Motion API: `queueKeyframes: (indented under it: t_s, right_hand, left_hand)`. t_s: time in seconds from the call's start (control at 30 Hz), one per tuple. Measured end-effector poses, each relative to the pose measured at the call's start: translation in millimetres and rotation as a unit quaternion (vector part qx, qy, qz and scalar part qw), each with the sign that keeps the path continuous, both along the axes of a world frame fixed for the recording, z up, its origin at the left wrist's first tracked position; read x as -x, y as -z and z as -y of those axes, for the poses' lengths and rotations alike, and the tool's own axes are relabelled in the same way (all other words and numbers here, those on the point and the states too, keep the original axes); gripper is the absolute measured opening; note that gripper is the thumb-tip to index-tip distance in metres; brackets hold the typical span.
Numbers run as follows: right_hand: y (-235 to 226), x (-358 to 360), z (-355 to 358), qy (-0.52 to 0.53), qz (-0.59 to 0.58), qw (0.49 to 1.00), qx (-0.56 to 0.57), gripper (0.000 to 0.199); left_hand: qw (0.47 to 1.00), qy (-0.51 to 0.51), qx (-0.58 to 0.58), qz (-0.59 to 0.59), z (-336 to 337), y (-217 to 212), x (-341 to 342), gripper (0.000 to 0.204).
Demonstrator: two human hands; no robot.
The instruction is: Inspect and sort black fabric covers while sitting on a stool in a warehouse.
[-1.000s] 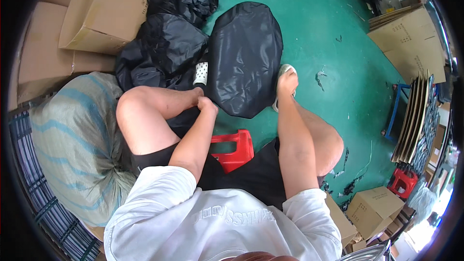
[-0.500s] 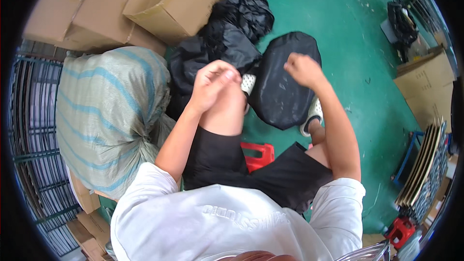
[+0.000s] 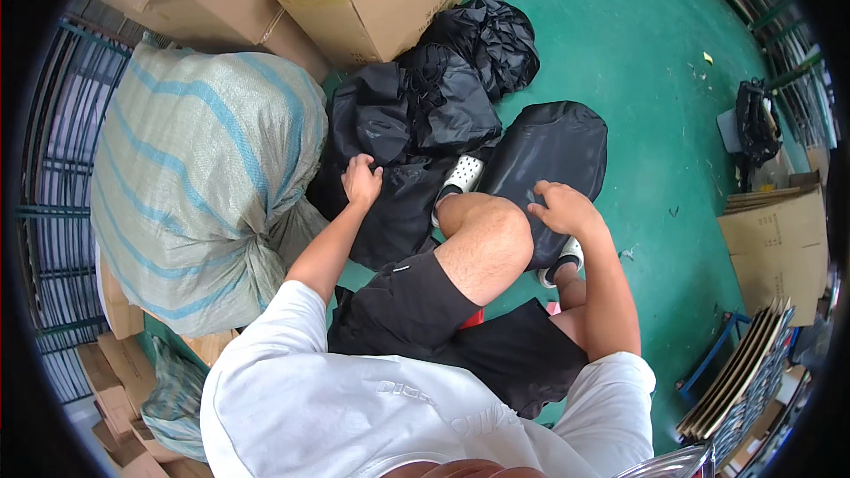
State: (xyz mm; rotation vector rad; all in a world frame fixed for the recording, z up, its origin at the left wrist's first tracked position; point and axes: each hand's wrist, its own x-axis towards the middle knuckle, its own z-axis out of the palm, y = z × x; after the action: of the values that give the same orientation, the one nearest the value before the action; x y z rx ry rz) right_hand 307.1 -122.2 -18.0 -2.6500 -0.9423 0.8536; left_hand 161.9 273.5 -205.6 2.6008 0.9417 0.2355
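Note:
My left hand is at the near left of a heap of loose black bags, over dark, shiny sheeting. Its fingers are bent and a little apart; whether they touch the sheeting I cannot tell. To the right, my right hand hovers at the near edge of a stuffed, rounded black bundle, thumb and fingers apart and nothing between them. That bundle lies on the floor between my two feet in white clogs. My bent knee is between my hands.
A big woven sack with blue stripes stands on my left. Behind the heap is an open cardboard box. On the right are flattened cardboard, a stack of sheets and a bin with a black liner. A red stool shows under me.
My left hand has moved from above my knee leftward to the black heap, its fingers loosening. My right hand has opened from a curl and lowered toward the bundle. My knee has swung right; the view has shifted.

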Motion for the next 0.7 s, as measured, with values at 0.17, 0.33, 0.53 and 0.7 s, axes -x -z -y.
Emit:
queueKeyframes:
  t_s: [0.17, 0.33, 0.53, 0.7]
  right_hand:
    - [-2, -3, 6, 0.018, -0.017, 1.000, -0.011, 0.038]
    - [-2, -2, 8, 0.035, -0.025, 0.999, -0.018, 0.041]
    - [-4, -4, 6, 0.022, -0.017, 0.999, -0.019, 0.042]
    - [-10, -1, 6, 0.027, -0.009, 1.000, -0.012, 0.041]
  left_hand:
    - [0.997, 0.041, -0.056, -0.034, 8, -4, -26, 0.043]
    - [0.989, 0.012, -0.106, -0.103, 5, -2, -44, 0.031]
    - [0.995, 0.043, -0.079, -0.049, -10, 5, -31, 0.019]
    - [1.000, -0.002, 0.002, -0.010, -5, -9, -32, 0.022]
